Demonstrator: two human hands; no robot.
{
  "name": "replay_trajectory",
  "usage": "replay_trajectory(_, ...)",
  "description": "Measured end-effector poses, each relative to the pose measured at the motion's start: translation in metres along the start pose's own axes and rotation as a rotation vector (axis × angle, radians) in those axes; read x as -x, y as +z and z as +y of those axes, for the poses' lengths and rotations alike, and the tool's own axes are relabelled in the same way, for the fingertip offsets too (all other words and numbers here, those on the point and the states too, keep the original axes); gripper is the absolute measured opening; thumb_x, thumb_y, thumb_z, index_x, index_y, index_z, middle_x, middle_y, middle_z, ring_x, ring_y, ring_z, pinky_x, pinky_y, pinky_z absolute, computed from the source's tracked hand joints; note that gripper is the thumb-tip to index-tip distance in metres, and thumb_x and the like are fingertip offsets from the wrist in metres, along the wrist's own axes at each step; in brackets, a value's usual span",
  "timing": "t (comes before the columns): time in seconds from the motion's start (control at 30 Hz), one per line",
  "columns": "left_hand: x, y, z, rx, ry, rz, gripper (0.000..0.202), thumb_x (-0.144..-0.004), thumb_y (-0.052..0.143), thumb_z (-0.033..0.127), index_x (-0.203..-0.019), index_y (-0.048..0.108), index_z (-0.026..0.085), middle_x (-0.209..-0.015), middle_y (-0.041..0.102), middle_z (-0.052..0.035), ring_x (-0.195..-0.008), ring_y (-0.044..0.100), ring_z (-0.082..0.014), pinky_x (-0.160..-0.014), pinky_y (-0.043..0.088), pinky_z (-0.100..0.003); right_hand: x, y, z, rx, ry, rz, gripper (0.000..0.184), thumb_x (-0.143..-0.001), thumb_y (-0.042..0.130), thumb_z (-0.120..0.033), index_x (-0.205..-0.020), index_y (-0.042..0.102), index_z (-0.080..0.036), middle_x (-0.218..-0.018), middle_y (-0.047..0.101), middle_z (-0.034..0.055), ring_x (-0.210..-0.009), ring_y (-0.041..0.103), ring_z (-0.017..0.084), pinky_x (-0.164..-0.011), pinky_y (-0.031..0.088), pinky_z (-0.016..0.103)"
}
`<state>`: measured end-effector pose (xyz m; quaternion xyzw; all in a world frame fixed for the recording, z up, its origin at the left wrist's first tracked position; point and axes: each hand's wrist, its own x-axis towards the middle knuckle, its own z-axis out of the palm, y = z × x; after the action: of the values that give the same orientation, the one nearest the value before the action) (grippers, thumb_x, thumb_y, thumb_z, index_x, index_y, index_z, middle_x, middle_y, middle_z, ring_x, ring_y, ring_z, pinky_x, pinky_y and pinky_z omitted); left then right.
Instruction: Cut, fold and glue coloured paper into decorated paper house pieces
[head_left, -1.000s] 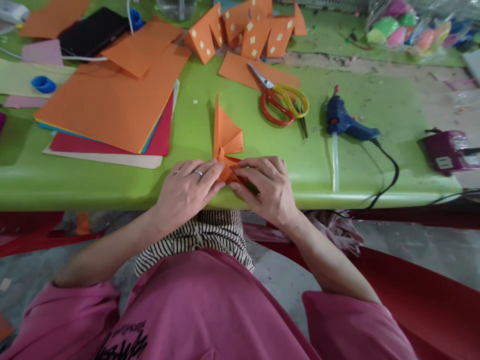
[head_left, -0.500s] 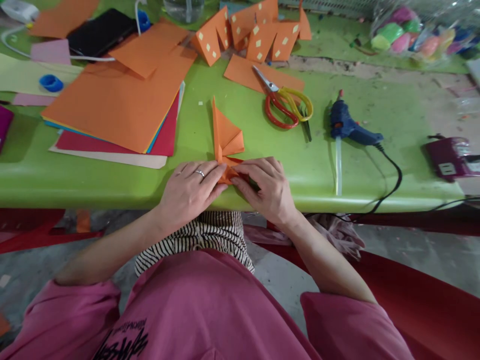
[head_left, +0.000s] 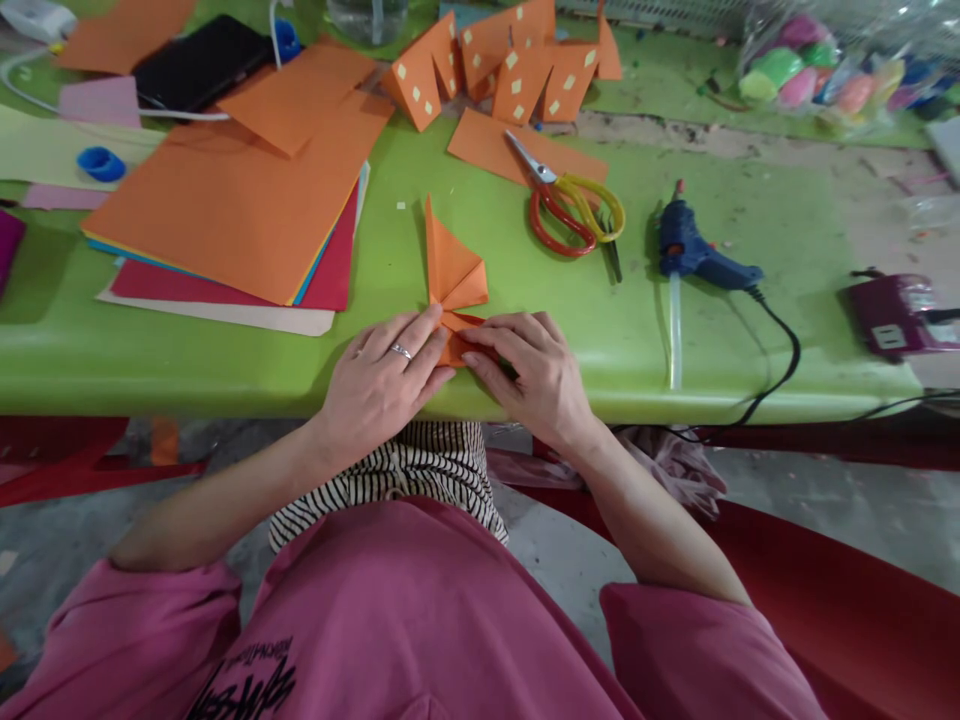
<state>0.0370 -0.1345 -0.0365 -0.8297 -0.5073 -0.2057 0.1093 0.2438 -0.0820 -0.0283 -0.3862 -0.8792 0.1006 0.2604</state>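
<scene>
A folded piece of orange paper [head_left: 456, 268] lies on the green table near its front edge, with a tall pointed flap and a creased fan-like part facing away from me. My left hand [head_left: 386, 375], with a ring on one finger, presses on its near left side; the fingertips reach the central crease. From the right, my right hand [head_left: 531, 372] pinches the near right part of the paper between thumb and fingers. Both hands cover some of the lower folds.
Scissors [head_left: 574, 210] with red and yellow handles lie beyond the paper, on an orange strip. A blue glue gun [head_left: 697, 250] with a cord stands to the right. Stacked coloured sheets [head_left: 240, 220] are on the left. Dotted orange paper shapes [head_left: 517, 80] stand at the back.
My left fingers have shifted slightly, one fingertip now up at the central crease, and the near part of the paper looks flatter. My right hand keeps its pinch almost unmoved.
</scene>
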Motion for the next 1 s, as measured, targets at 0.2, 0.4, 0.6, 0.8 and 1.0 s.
replay_trajectory(0.2,0.000,0.001,-0.003,0.034,0.033,0.027,0.036,-0.103,0.049,0.030,-0.126,0.067,0.009,-0.133,0.070,-0.0131,-0.114,0.067,-0.0255,-0.092,0.054,-0.038,0.000,-0.005,0.000,-0.018,-0.013,-0.018,0.024,-0.099,0.059,-0.035,-0.113,0.073,-0.022,-0.108,0.075,0.0085,-0.099,0.067,0.023,-0.088,0.053,0.041)
replay_trajectory(0.4,0.000,0.000,-0.004,0.032,0.055,0.036,0.036,-0.102,0.050,0.030,-0.127,0.067,0.011,-0.135,0.069,-0.0104,-0.115,0.067,-0.0248,-0.092,0.055,-0.037,0.009,-0.018,0.005,-0.102,-0.031,-0.026,0.025,-0.097,0.062,-0.027,-0.120,0.069,-0.021,-0.116,0.075,0.0085,-0.105,0.069,0.023,-0.092,0.056,0.041)
replay_trajectory(0.6,-0.001,-0.001,-0.004,0.025,0.062,0.012,0.036,-0.103,0.050,0.029,-0.128,0.066,0.011,-0.136,0.068,-0.0090,-0.117,0.067,-0.0250,-0.092,0.055,-0.038,0.013,-0.020,0.009,-0.123,-0.058,-0.039,0.028,-0.097,0.061,-0.023,-0.124,0.068,-0.022,-0.119,0.075,0.0075,-0.107,0.070,0.021,-0.093,0.057,0.039)
replay_trajectory(0.8,-0.001,-0.002,-0.004,0.035,0.063,-0.030,0.037,-0.103,0.047,0.028,-0.131,0.065,0.010,-0.138,0.066,-0.0107,-0.120,0.066,-0.0250,-0.095,0.054,-0.039,0.018,-0.019,0.019,-0.004,-0.232,-0.065,0.035,-0.098,0.058,-0.019,-0.129,0.068,-0.030,-0.125,0.073,0.0043,-0.104,0.068,0.019,-0.089,0.056,0.038)
replay_trajectory(1.0,0.005,-0.001,-0.008,0.027,0.116,-0.120,0.059,-0.103,0.042,0.051,-0.143,0.055,0.009,-0.147,0.058,-0.0164,-0.131,0.059,-0.0288,-0.104,0.050,-0.041,0.023,-0.022,0.017,0.117,-0.220,-0.139,0.035,-0.098,0.058,-0.022,-0.131,0.067,-0.031,-0.129,0.071,0.0044,-0.107,0.066,0.022,-0.090,0.056,0.040)
